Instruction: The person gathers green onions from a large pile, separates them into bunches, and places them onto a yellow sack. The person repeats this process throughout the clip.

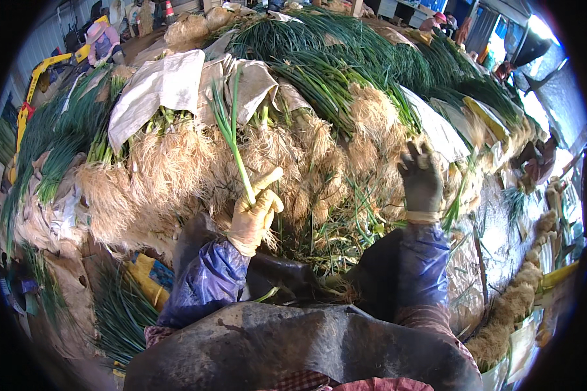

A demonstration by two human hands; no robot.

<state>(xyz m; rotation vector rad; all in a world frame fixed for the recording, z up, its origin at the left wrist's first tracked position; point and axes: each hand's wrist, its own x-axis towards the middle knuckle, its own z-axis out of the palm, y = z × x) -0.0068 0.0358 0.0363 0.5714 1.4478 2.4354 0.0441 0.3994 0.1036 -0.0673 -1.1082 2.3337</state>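
Note:
My left hand [254,220], in a pale yellow glove, grips a single green onion [240,166] near its white end. Its leaves point up and away, and some roots hang below my fist. To the right, my right hand [421,181] wears a dark glove and reaches over the roots with fingers apart; I see nothing held in it. In front of both hands lie piled green onion bunches with tangled tan roots [171,154] facing me. Loose leaves and trimmings [340,247] litter the space between my arms. A dark, stained apron [283,337] covers my lap.
Pale cloth sheets [164,80] cover parts of the pile. A yellow frame [35,80] stands at left, near a person in a hat [102,41]. More onions [120,308] lie beside my left arm. Rooted bunches [511,293] line the right side, where another person [540,163] is partly visible.

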